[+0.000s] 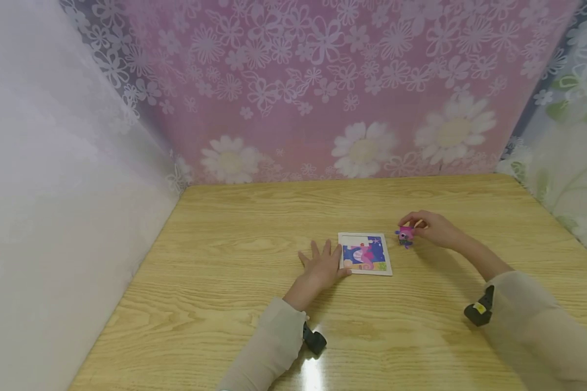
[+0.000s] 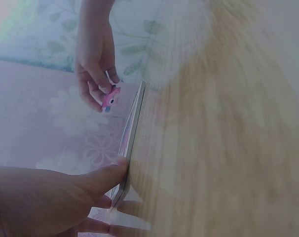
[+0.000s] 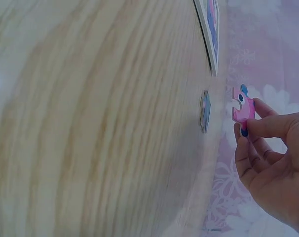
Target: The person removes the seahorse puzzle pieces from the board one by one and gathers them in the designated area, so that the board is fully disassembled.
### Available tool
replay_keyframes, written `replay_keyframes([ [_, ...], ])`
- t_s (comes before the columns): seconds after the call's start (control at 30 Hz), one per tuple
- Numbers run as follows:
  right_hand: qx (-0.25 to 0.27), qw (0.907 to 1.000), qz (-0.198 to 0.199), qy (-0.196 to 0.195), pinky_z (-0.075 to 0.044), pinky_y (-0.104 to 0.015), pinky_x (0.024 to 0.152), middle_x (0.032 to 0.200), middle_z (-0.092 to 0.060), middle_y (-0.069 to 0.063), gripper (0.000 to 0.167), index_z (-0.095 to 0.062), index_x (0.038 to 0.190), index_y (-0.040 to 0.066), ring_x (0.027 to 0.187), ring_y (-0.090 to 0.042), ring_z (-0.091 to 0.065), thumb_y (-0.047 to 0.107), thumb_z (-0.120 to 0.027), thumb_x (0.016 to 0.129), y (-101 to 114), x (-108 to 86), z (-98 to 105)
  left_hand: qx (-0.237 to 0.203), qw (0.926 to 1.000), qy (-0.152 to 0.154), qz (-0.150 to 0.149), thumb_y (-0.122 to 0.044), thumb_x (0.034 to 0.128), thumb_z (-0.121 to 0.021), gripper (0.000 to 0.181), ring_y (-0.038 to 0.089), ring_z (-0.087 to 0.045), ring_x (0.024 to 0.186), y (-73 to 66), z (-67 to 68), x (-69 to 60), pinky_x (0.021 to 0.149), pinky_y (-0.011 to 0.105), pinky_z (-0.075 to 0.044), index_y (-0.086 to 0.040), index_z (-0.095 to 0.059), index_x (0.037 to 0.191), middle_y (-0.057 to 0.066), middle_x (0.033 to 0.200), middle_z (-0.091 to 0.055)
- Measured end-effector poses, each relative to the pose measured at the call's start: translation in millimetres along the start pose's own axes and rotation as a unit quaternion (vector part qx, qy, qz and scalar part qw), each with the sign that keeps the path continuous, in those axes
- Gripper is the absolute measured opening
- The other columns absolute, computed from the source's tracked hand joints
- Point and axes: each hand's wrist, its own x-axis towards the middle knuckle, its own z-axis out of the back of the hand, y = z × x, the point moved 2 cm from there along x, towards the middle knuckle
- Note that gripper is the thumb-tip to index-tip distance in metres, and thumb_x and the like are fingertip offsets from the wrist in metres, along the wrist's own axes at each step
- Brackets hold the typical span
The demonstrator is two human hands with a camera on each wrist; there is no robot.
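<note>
A small jigsaw puzzle in a white frame (image 1: 388,260) lies on the table, with a pink seahorse on dark blue partly assembled; its upper left shows a pale bare patch. My left hand (image 1: 321,270) rests at the frame's left side, fingers spread, the thumb on its lower left corner. To the right of the frame, my right hand (image 1: 436,229) pinches a pink puzzle piece (image 3: 244,109) with an eye printed on it, between thumb and fingers, raised off the table. Below it, a second puzzle piece (image 3: 205,111) lies on the wood, seen nearly edge-on.
The wooden table (image 1: 215,233) meets a pink flowered curtain (image 1: 293,136) at the back. A pale wall covering (image 1: 54,190) stands along the left, and a leaf-patterned one (image 1: 567,163) along the right.
</note>
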Motion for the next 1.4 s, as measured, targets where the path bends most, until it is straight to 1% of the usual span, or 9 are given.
replay_keyframes([
  [0.37, -0.009, 0.9998, -0.012, -0.014, -0.046, -0.036, 0.065, 0.09, -0.057, -0.012, 0.026, -0.063, 0.104, -0.004, 0.08, -0.03, -0.058, -0.011, -0.052, 0.082, -17, -8.0, 8, -0.004, 1.0, -0.006, -0.004, -0.052, 0.0898, -0.045, 0.068, 0.045, -0.01, 0.132, -0.2, -0.3, -0.6, 0.093, 0.068, -0.018, -0.019, -0.028, 0.146, 0.012, 0.149, -0.019],
  [0.63, -0.016, 0.9993, -0.029, -0.02, -0.045, -0.035, 0.063, 0.09, -0.058, -0.013, 0.023, -0.063, 0.104, -0.003, 0.08, -0.03, -0.059, -0.007, -0.051, 0.084, -25, -11.9, 14, -0.002, 1.0, -0.006, 0.001, -0.053, 0.0897, -0.044, 0.068, 0.044, -0.009, 0.133, 0.5, -2.3, 1.5, 0.094, 0.067, -0.017, -0.02, -0.027, 0.146, 0.01, 0.15, -0.018],
  [0.77, -0.005, 0.9991, -0.04, -0.016, -0.046, -0.033, 0.06, 0.09, -0.057, -0.013, 0.023, -0.062, 0.105, -0.004, 0.076, -0.025, -0.058, -0.006, -0.051, 0.085, -29, -14.4, 15, -0.001, 1.0, -0.004, 0.002, -0.053, 0.0897, -0.044, 0.068, 0.043, -0.009, 0.133, 0.3, -2.4, 1.5, 0.094, 0.067, -0.017, -0.02, -0.027, 0.146, 0.01, 0.15, -0.018],
  [0.87, 0.013, 0.9987, -0.047, -0.014, -0.047, -0.032, 0.058, 0.09, -0.056, -0.014, 0.024, -0.061, 0.106, -0.005, 0.073, -0.022, -0.057, -0.007, -0.049, 0.085, -33, -16.3, 15, -0.001, 1.0, -0.001, 0.004, -0.053, 0.0897, -0.044, 0.068, 0.043, -0.008, 0.133, 0.0, -2.5, 1.2, 0.095, 0.067, -0.016, -0.02, -0.027, 0.146, 0.01, 0.15, -0.017],
  [1.0, 0.028, 0.9984, -0.047, -0.015, -0.048, -0.032, 0.056, 0.09, -0.056, -0.016, 0.025, -0.061, 0.105, -0.006, 0.07, -0.022, -0.057, -0.008, -0.048, 0.084, -35, -18.5, 14, -0.001, 1.0, 0.001, 0.006, -0.053, 0.0899, -0.043, 0.068, 0.043, -0.008, 0.133, -0.2, -2.6, 0.7, 0.095, 0.067, -0.016, -0.02, -0.026, 0.147, 0.01, 0.15, -0.017],
  [1.1, 0.027, 0.9983, -0.05, -0.014, -0.048, -0.032, 0.056, 0.091, -0.056, -0.017, 0.024, -0.061, 0.105, -0.006, 0.071, -0.022, -0.057, -0.008, -0.048, 0.085, -37, -19.7, 14, -0.003, 1.0, 0.001, 0.007, -0.053, 0.0898, -0.044, 0.068, 0.043, -0.008, 0.133, -0.2, -2.4, 0.5, 0.095, 0.067, -0.016, -0.02, -0.026, 0.147, 0.01, 0.15, -0.017],
  [1.27, 0.036, 0.9968, -0.072, 0.001, -0.048, -0.032, 0.058, 0.092, -0.056, -0.017, 0.024, -0.06, 0.107, -0.006, 0.072, -0.023, -0.057, -0.007, -0.048, 0.086, -42, -20.8, 14, -0.007, 1.0, 0.0, 0.007, -0.053, 0.0897, -0.044, 0.068, 0.043, -0.008, 0.133, -0.1, -2.5, 0.5, 0.095, 0.067, -0.016, -0.02, -0.027, 0.146, 0.01, 0.15, -0.018],
  [1.4, 0.046, 0.9953, -0.084, 0.013, -0.045, -0.03, 0.054, 0.091, -0.055, -0.015, 0.024, -0.059, 0.109, -0.005, 0.067, -0.02, -0.054, -0.007, -0.048, 0.087, -47, -21.1, 13, -0.007, 0.9999, -0.003, 0.007, -0.053, 0.0897, -0.045, 0.068, 0.043, -0.008, 0.133, 0.1, -2.7, 1.3, 0.095, 0.067, -0.016, -0.02, -0.027, 0.146, 0.01, 0.15, -0.018],
])
